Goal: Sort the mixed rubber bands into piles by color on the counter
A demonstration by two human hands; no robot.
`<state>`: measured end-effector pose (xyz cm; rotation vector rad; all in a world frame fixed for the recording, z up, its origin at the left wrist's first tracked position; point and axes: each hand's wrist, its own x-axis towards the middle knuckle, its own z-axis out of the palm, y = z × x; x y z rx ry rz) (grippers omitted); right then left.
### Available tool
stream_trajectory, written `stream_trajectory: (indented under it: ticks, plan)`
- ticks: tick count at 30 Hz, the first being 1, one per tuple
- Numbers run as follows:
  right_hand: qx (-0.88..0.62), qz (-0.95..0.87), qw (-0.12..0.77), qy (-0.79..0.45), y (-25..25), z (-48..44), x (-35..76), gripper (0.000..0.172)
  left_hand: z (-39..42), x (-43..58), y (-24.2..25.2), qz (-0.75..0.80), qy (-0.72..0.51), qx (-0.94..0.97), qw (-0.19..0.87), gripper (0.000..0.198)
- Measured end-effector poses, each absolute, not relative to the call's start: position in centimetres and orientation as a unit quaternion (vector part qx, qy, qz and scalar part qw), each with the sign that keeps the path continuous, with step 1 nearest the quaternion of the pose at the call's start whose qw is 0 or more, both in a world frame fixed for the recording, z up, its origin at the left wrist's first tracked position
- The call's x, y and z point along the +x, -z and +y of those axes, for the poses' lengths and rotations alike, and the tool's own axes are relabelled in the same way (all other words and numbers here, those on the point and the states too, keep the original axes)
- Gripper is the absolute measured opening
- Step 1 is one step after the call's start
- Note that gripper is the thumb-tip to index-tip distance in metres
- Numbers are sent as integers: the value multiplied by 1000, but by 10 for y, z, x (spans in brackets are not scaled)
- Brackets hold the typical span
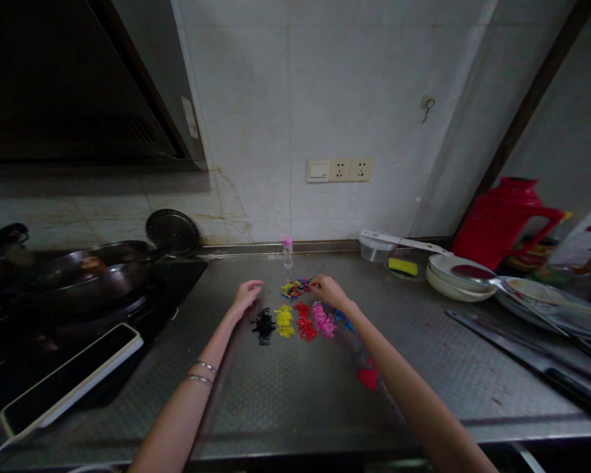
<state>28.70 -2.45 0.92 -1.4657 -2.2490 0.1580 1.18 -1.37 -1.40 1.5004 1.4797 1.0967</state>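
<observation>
Small colourful bands, likely rubber bands, lie on the steel counter. A mixed heap (296, 288) sits at the back, with sorted piles in front: black bands (264, 326), yellow bands (284, 320), red bands (305, 322), pink bands (324, 320) and blue bands (345, 320), the last partly behind my right forearm. My right hand (326, 291) is at the mixed heap's right edge, fingers pinched; what they hold is too small to make out. Left of the heap, above the black pile, my left hand (247, 294) hovers with fingers stretched out and nothing visible in them.
A small clear bottle with a pink cap (287, 252) stands behind the heap. To the left are a phone (73, 378) and a wok (88, 272) on the stove. On the right lie bowls (458, 286), a sponge (402, 266), a knife (512, 348) and a red thermos (502, 223).
</observation>
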Motion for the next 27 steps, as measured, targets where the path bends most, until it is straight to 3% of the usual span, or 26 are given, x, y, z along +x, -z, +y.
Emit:
stream_trajectory:
  ticks: [15, 27]
  plan:
    - [-411, -893, 174, -53, -22, -63, 191, 22, -16, 14, 10, 572, -434, 592, 364, 33]
    - [-412, -886, 201, -68, -25, -79, 205, 24, -12, 10, 19, 577, -433, 593, 358, 33]
